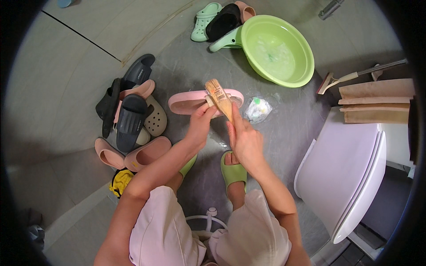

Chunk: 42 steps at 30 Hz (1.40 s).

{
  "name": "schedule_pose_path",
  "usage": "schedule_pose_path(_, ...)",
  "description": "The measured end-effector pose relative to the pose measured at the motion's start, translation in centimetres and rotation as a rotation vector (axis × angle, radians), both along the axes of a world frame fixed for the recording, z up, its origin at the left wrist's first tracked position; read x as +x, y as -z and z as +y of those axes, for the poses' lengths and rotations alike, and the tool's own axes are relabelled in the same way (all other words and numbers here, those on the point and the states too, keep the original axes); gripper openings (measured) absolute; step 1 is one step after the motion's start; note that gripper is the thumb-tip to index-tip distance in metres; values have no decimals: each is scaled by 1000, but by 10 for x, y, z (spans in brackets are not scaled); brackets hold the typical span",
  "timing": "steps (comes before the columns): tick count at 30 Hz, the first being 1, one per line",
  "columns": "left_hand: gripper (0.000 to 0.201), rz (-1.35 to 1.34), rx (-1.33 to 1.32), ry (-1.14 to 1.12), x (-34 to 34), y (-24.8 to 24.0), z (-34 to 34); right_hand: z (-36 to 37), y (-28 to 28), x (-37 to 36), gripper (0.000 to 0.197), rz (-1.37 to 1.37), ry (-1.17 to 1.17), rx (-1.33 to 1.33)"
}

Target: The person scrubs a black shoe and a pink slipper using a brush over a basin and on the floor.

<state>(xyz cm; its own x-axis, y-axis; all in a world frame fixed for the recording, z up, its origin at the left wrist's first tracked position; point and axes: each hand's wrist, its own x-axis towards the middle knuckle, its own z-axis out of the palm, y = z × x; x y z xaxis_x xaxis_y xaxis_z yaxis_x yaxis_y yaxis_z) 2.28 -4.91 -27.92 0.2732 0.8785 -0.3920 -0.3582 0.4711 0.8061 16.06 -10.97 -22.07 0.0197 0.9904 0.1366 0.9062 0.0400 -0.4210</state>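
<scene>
My right hand (247,141) is closed around the narrow handle of a wooden scrubbing brush (217,94). The brush's broad head lies over a pink slipper (186,98), which is turned crosswise in front of me. With thumb and fingers together, my left hand (200,124) grips the slipper at its near side, close to the brush head. The brush hides part of the slipper's middle, and its bristles are mostly out of sight. A crumpled clear bag with white and green contents (258,109) lies on the floor just right of the slipper.
Several slippers and clogs (133,108) are heaped at left, beside a yellow-black cloth item (120,182). A green basin (306,57) with sudsy water stands beyond, next to more clogs (205,22). A white toilet (337,164) and a squeegee (328,83) are at right; a shower head (212,212) lies near.
</scene>
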Motion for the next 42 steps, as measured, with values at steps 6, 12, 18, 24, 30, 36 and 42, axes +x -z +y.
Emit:
schedule_pose_path(6,30,75,28,33,-4,-3,1,13,-16,17,50,-50,109,-25)
schedule_pose_path(12,28,98,-6,11,-5,-17,-1,28,-92,26,46,-389,-138,-167)
schedule_pose_path(18,27,60,25,-31,-13,-74,8,19,-214,-15,51,-485,-215,-201)
schedule_pose_path(24,28,136,101,-136,-30,-71,16,8,-249,-25,60,-902,-299,-289)
schedule_pose_path(30,28,-63,118,-93,-9,-75,15,-8,-264,8,45,-1317,-505,-198)
schedule_pose_path(36,23,-188,87,-192,-33,-64,14,17,-160,23,58,-177,-70,-136)
schedule_pose_path(42,21,-359,-106,-47,-5,-34,14,0,-76,-3,59,-113,-1,-91)
